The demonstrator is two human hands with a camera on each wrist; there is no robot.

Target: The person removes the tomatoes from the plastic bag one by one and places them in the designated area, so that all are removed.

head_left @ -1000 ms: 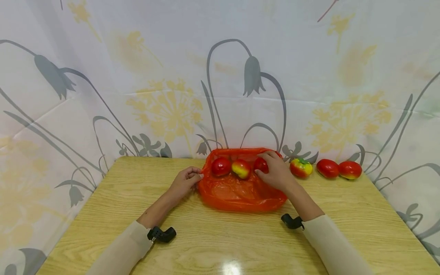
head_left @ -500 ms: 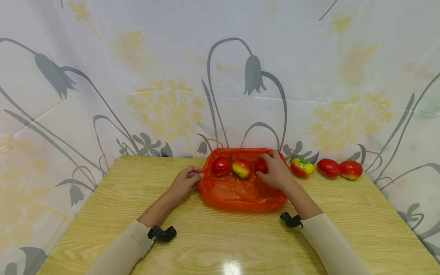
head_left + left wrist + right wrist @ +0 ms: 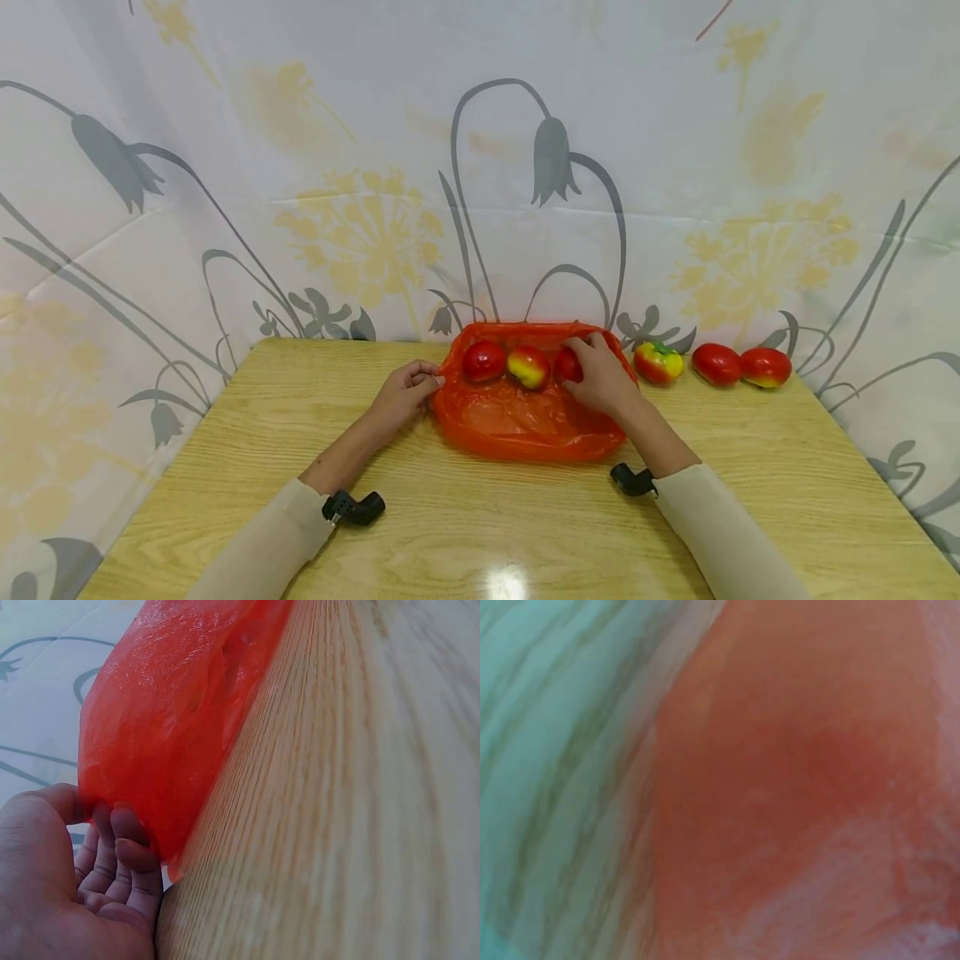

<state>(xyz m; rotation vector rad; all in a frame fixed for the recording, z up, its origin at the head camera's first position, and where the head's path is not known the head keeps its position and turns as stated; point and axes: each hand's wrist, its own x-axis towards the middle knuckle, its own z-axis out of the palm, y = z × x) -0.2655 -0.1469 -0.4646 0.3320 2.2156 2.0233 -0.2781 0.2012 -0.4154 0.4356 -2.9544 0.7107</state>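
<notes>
An orange-red plastic bag (image 3: 517,417) lies spread open at the table's back, its rim raised around its contents. My left hand (image 3: 401,400) pinches the bag's left edge between thumb and fingers; the left wrist view shows the same grip on the film. Inside the bag lie a glossy red fruit (image 3: 484,361) and a red-and-yellow fruit (image 3: 528,367), side by side. My right hand (image 3: 602,379) reaches over the bag's right side, thumb and fingers around another red fruit (image 3: 567,365), partly hidden by the hand. The right wrist view is blurred, filled mostly by bag film (image 3: 802,795).
Right of the bag, along the table's back edge, are a red-and-yellow fruit with a green cap (image 3: 658,363) and two oval red fruits, one (image 3: 716,364) touching the other (image 3: 766,367). A patterned cloth (image 3: 360,167) hangs behind the wooden table (image 3: 450,525).
My right hand and the red fruit in it have shifted very slightly within the bag. My left hand keeps its place on the edge.
</notes>
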